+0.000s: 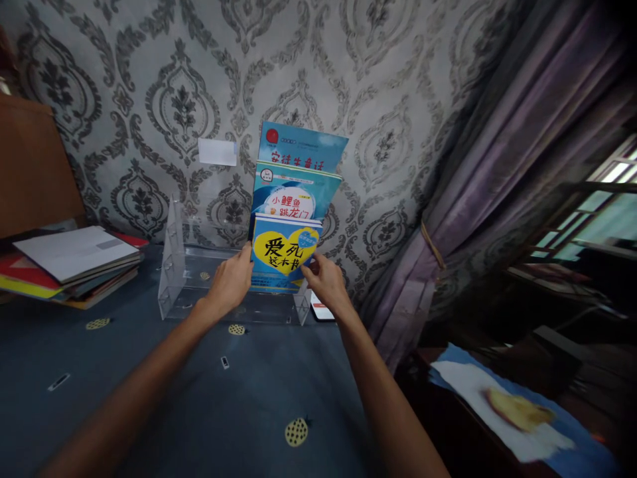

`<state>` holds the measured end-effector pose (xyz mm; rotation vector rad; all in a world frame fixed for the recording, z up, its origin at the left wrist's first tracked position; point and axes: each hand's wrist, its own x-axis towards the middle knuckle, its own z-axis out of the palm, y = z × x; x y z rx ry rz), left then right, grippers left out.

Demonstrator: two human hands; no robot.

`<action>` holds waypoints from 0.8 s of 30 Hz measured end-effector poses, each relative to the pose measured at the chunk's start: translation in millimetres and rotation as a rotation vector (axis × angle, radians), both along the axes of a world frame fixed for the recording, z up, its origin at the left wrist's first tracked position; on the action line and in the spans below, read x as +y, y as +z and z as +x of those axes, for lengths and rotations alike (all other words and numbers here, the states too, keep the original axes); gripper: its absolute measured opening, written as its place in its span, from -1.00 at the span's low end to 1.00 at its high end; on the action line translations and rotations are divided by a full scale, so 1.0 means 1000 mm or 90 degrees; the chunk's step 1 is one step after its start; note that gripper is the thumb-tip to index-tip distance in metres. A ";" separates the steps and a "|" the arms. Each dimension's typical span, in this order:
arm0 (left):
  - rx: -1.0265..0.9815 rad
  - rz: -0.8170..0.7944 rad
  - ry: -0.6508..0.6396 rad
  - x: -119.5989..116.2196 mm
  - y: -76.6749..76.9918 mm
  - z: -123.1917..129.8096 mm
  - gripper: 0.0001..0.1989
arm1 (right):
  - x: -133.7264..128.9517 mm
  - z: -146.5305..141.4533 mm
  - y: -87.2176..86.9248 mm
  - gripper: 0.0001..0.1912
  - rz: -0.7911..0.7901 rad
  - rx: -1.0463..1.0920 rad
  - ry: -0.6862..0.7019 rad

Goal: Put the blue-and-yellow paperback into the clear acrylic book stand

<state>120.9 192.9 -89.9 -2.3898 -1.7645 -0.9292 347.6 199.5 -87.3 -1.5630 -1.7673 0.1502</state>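
A blue book with a yellow heart on its cover (283,253) stands upright at the front of a clear tiered display rack (172,279). My left hand (233,275) grips its left edge. At its right edge, my right hand (323,277) pinches the cover between thumb and fingers. Behind it, one tier higher, stands a teal book with a white oval title (318,189). The tallest, a light blue book with red lettering (303,143), is at the back. All three line the right side of the rack, and the front book covers their lower parts.
Left of the rack lies a stack of books (79,259), beside a brown box (34,159). A white card (217,152) shows above the rack's left part. The rack stands on a dark blue tablecloth (174,398) near a patterned wall. A purple curtain (448,172) hangs at right.
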 end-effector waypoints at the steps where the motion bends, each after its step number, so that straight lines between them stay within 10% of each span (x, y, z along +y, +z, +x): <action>1: -0.004 0.003 -0.003 0.001 -0.001 -0.001 -0.50 | 0.001 0.003 0.001 -0.68 -0.003 0.010 0.018; 6: -0.026 0.032 -0.025 0.006 -0.004 -0.006 -0.62 | 0.006 0.019 0.003 -0.54 -0.043 0.123 0.109; 24: 0.045 0.058 0.024 0.009 -0.010 0.001 -0.66 | 0.002 0.026 0.011 -0.54 0.015 0.070 0.027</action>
